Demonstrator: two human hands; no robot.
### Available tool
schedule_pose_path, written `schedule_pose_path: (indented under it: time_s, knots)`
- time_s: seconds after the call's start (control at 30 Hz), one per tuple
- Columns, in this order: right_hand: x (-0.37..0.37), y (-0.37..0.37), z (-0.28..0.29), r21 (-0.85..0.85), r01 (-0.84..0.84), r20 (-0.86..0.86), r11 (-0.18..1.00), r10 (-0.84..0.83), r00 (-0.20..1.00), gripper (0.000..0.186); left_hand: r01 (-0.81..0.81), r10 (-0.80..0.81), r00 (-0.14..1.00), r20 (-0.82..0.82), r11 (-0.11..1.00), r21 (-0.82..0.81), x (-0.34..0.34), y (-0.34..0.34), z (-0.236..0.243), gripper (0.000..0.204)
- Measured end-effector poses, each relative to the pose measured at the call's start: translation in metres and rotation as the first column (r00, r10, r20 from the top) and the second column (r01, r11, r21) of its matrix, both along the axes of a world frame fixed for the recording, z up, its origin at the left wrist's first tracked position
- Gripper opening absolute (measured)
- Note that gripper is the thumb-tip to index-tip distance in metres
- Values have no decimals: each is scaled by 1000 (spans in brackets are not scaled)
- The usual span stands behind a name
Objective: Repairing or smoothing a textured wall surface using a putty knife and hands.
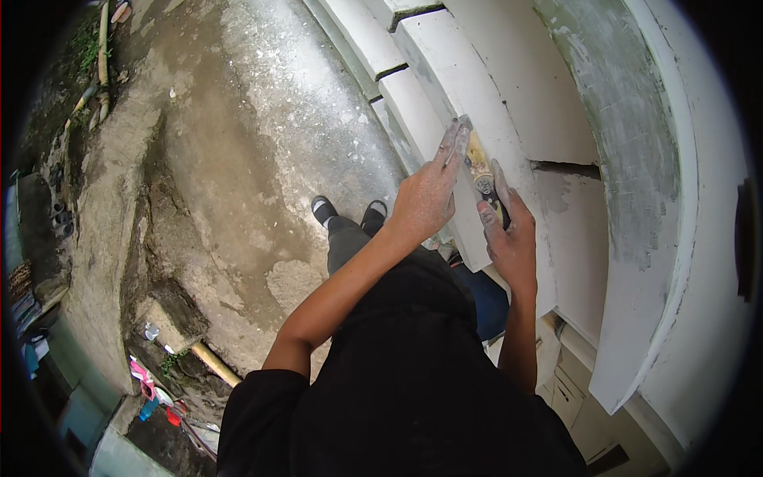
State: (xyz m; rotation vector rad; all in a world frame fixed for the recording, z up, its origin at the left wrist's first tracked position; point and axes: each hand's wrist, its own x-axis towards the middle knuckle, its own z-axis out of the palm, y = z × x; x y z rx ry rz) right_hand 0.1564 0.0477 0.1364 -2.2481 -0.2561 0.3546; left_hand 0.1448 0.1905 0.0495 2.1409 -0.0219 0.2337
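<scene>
In my right hand (513, 230) is a putty knife (479, 165), its dark handle under my fingers and its yellowish, smeared blade pointing away from me. My left hand (429, 187) is close beside it on the left, fingers held long and together around a small grey flat piece (463, 124). The exact kind of that piece is hard to make out. Grey-white dust or paste coats the fingers of both hands. Both hands are over a white stepped ledge (445, 52), near the blade; whether they touch it, I cannot tell.
At the right rises a white wall (715, 238) with a grey-smeared band (628, 135). Dark gaps (566, 168) cut between the white blocks. Dusty concrete floor (230, 159) lies left of my feet. A yellowish pipe (214, 363) and coloured litter (147, 381) are at lower left.
</scene>
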Motion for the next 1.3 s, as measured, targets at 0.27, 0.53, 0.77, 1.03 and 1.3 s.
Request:
schedule_pose_path:
  time_s: [0.27, 0.53, 0.77, 1.03, 1.3]
  knots:
    - [10, 28, 5, 179, 227, -343, 957, -156, 926, 51, 17, -12, 999, -46, 993, 118, 23, 24, 19, 84]
    - [41, 23, 33, 170, 179, -425, 969, -92, 900, 54, -26, 51, 995, -87, 965, 260, 31, 16, 28, 85]
    - [36, 21, 26, 175, 203, -432, 963, -111, 895, 57, -36, 59, 995, -79, 962, 272, 33, 10, 28, 82]
    - [35, 10, 27, 126, 165, -426, 978, -97, 900, 50, -43, 52, 998, -27, 963, 267, 28, 1, 25, 73]
    - [42, 16, 23, 155, 130, -363, 979, -66, 929, 50, -38, 71, 992, -104, 955, 294, 31, -5, 29, 77]
